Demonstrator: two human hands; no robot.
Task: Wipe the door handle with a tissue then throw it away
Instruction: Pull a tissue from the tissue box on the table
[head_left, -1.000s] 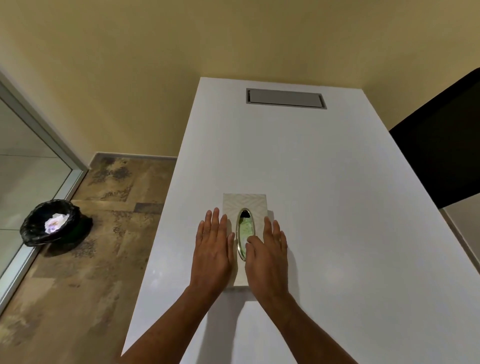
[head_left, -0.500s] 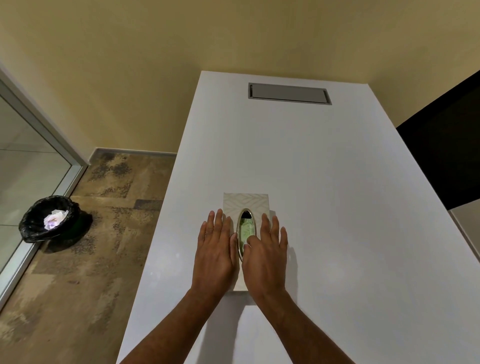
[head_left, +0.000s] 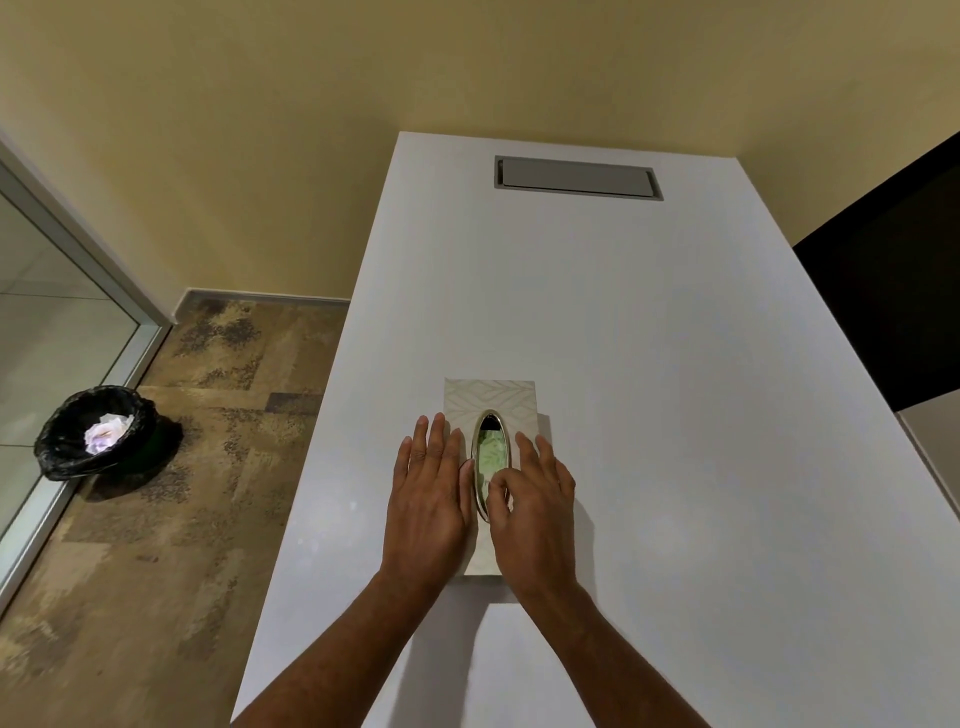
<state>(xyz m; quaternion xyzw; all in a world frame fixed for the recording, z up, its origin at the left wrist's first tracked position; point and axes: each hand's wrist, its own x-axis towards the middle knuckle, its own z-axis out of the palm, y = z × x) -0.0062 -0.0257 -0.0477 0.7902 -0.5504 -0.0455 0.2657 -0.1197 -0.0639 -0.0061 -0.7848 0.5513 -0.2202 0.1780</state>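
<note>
A pale patterned tissue box (head_left: 491, 397) lies flat on the white table (head_left: 649, 364), its oval metal-rimmed opening (head_left: 491, 457) showing a greenish tissue inside. My left hand (head_left: 428, 499) rests flat on the box's left side, fingers spread. My right hand (head_left: 535, 499) lies on the right side, its thumb and forefinger pinching at the tissue in the opening. No door handle is in view. A black-lined bin (head_left: 96, 434) with crumpled tissue stands on the floor at the left.
A grey recessed cable flap (head_left: 576, 177) sits at the table's far end. A dark chair back (head_left: 893, 280) is at the right. A glass partition with a metal frame (head_left: 78, 244) runs along the left, beside patterned brown carpet.
My right hand's thumb and forefinger have moved into the oval opening and closed toward the tissue. The left hand stays flat on the box. The camera has shifted slightly.
</note>
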